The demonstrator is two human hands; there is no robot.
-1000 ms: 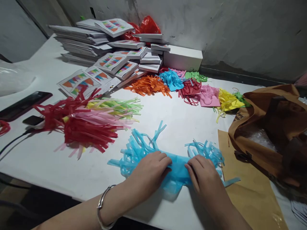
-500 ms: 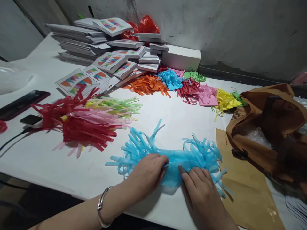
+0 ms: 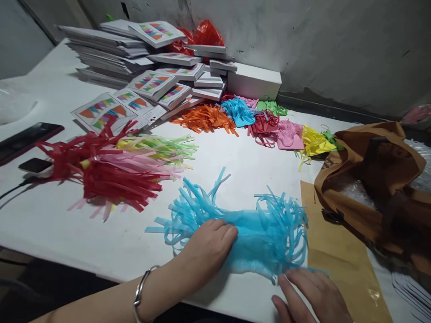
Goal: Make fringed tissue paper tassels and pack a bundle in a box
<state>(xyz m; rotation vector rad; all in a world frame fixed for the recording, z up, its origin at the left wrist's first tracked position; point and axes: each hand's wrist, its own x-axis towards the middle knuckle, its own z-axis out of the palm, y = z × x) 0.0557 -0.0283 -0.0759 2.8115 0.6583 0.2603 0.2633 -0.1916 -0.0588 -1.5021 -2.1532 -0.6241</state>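
A blue tissue-paper piece (image 3: 256, 233) with fringed ends lies on the white table (image 3: 256, 170) near the front edge. My left hand (image 3: 208, 244) rests on its left part, fingers curled and pressing the paper down; a metal bangle is on that wrist. My right hand (image 3: 313, 296) sits at the lower right, fingertips touching the near right corner of the blue paper, fingers extended and close together. To the left lies a pile of finished fringed tassels (image 3: 111, 170) in red, pink, green and yellow.
Stacks of white booklets (image 3: 151, 67) and a white box (image 3: 254, 83) stand by the wall. Coloured fringed paper heaps (image 3: 262, 121) lie mid-table. A brown bag (image 3: 373, 179) and brown envelope (image 3: 343, 273) are at the right. A phone (image 3: 27, 139) and cable are at the left.
My right hand has slid from the middle of the blue paper back toward me and to the right corner. The paper's middle has unrolled wider. My left hand stayed in place.
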